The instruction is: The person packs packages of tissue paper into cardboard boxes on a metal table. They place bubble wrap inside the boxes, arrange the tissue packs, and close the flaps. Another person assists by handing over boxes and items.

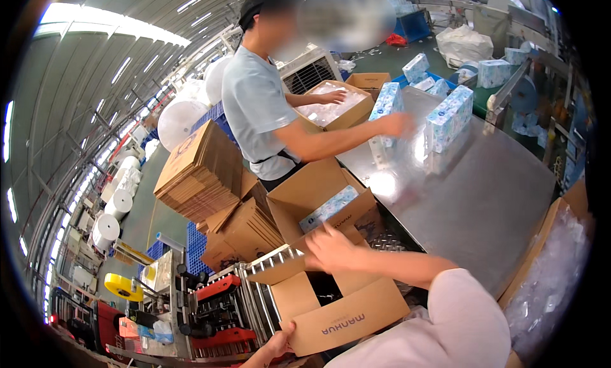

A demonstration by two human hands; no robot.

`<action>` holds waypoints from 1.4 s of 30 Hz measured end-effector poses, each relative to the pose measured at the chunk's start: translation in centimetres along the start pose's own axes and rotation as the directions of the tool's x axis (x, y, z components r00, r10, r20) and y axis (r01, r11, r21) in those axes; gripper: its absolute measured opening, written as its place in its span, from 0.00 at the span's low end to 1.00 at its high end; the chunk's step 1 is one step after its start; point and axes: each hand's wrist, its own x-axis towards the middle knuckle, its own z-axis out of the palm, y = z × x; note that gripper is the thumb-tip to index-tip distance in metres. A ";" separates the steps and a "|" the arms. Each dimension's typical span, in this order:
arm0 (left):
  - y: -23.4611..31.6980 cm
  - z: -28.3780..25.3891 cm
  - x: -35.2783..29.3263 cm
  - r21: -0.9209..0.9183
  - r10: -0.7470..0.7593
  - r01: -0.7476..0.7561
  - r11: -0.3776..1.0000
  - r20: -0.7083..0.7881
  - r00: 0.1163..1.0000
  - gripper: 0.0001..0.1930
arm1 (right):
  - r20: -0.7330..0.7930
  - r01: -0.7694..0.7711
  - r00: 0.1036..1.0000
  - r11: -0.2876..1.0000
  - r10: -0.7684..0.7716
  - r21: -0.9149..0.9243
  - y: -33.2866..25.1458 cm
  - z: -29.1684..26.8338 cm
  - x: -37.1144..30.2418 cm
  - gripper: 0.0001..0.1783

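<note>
An open cardboard carton (356,320) with its flaps up stands close in front of me. My left hand (280,341) grips its near left edge, with the thumb on the outer face. My right hand (334,248) reaches across the carton to its far side, fingers apart and slightly blurred. Just beyond the fingers stands a second open carton (289,206). A blue-and-white tissue pack (331,208) lies inside that one. Whether my right hand touches a flap of either carton is hard to make out.
A co-worker (258,101) stands across, one blurred hand by tissue packs (449,118) on a metal table (484,196). Flattened cartons (197,171) are stacked at left, near a roller conveyor (254,298) and tape roll (123,286). A carton of clear plastic (550,285) stands right.
</note>
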 end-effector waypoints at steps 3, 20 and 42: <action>1.1 0.2 -0.1 0.061 0.010 -0.004 0.998 -0.103 0.995 0.37 | -0.020 -0.035 0.999 0.999 0.035 0.009 -4.6 2.9 -8.3 0.33; -8.0 -5.5 12.0 -0.253 0.314 -0.468 0.847 -0.472 0.824 0.29 | 0.292 -0.651 0.664 0.339 0.689 0.680 8.8 9.4 -21.9 0.28; 0.1 9.9 -2.9 0.650 0.705 -0.723 0.235 0.398 0.587 0.31 | 0.419 -0.564 0.826 0.541 0.378 0.624 -4.0 5.7 -9.3 0.44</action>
